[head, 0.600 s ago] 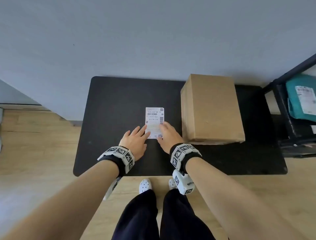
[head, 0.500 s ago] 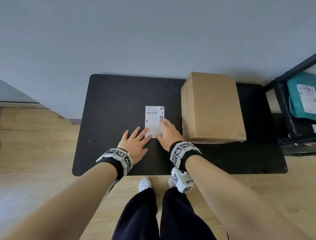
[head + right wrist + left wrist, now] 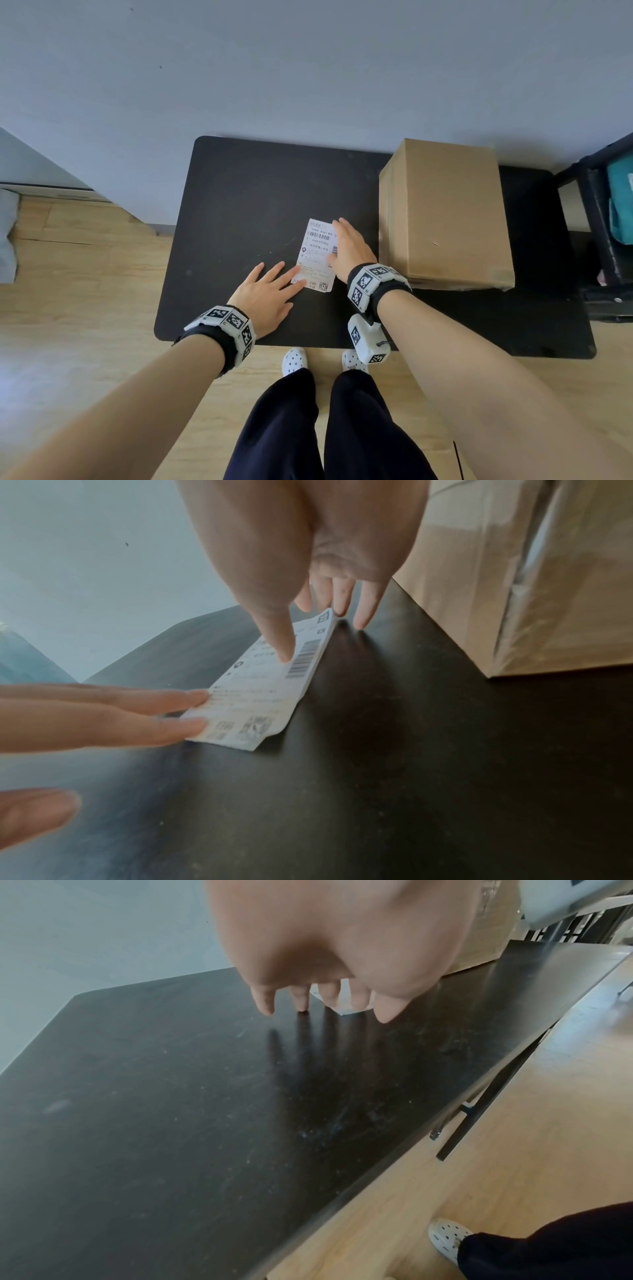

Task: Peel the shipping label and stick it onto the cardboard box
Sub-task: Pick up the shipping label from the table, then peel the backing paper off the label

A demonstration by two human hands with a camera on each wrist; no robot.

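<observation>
Right hand (image 3: 349, 248) now further up the shipping label (image 3: 317, 255), thumb pressing, left hand (image 3: 265, 298) still flat, fingertips (image 3: 200, 696) on its near corner, cardboard box (image 3: 445, 216) beside.

wristbands (image 3: 226, 320): black, white tag-marked blocks | trousers (image 3: 329, 428): dark navy | shoes (image 3: 294, 359): white, perforated

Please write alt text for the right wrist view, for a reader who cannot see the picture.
A white shipping label lies on a black table, with the right hand above it: the thumb rests on the print, the other fingers reach past its far edge. Two left hand fingertips press its near left edge, and a cardboard box stands at right.
</observation>
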